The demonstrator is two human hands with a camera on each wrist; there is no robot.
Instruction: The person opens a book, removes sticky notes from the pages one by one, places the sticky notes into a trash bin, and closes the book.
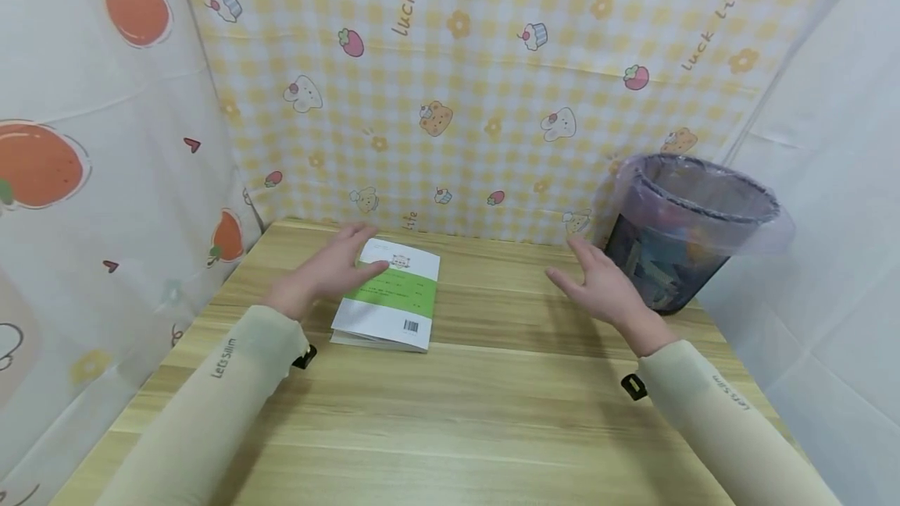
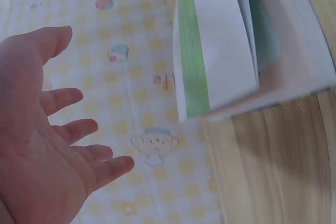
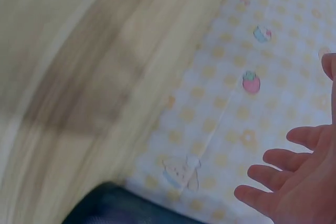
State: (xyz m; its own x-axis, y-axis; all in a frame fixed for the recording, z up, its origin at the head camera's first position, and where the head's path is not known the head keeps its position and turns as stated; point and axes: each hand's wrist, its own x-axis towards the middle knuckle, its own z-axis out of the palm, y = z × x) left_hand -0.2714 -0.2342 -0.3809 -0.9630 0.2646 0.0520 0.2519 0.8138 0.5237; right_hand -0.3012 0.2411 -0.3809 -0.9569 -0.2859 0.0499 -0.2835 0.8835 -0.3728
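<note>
A white book with a green band [image 1: 390, 287] lies on the wooden table, left of the middle, its cover and pages slightly lifted at the near edge. My left hand [image 1: 337, 264] hovers by its left side, fingers spread and thumb overlapping the book in the head view. The left wrist view shows this hand [image 2: 47, 129] with nothing in it and the book [image 2: 226, 40] off to the right with its pages parted. Over the right half of the table, my right hand [image 1: 598, 283] is held up with fingers apart, holding nothing; its fingers [image 3: 270, 178] show in the right wrist view.
A dark mesh bin [image 1: 654, 272] lined with a translucent purple bag stands at the table's back right, just beyond the right hand. A yellow checked cloth [image 1: 485, 84] hangs behind the table [image 1: 492, 428], with white cloths [image 1: 830, 256] along both sides.
</note>
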